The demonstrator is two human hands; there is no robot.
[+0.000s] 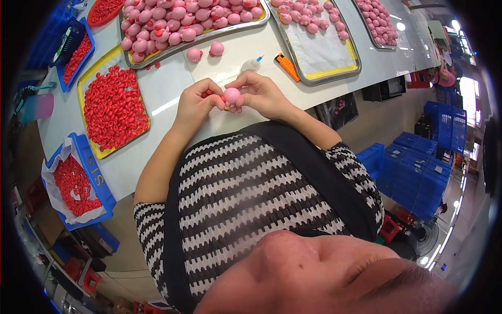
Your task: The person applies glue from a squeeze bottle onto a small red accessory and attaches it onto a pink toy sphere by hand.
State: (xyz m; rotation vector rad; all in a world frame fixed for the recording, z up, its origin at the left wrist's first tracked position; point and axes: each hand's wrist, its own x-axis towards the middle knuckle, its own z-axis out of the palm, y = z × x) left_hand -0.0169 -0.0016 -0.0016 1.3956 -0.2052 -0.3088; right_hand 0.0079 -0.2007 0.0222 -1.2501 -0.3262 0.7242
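Above the table edge my right hand (264, 97) pinches a small round pink figure (231, 95) between thumb and fingers. Closed beside it, my left hand (197, 102) has small red pieces (207, 93) between its fingers. A red bit touches the left side of the pink figure; whether it is joined to it I cannot tell. Two more pink figures, one at the left (194, 55) and one at the right (216, 48), stand on the table beyond my hands. Just past my right hand are a squeeze bottle (252, 64) with a blue tip and an orange cutter knife (287, 68).
At the left, red pieces (112, 110) fill a yellow-lined tray; a blue bin (99, 178) holds more. A tray (196, 42) heaped with pink figures lies at the back. Right of it, a paper-lined tray (327, 55) is partly filled. Blue crates (413, 167) stand on the right.
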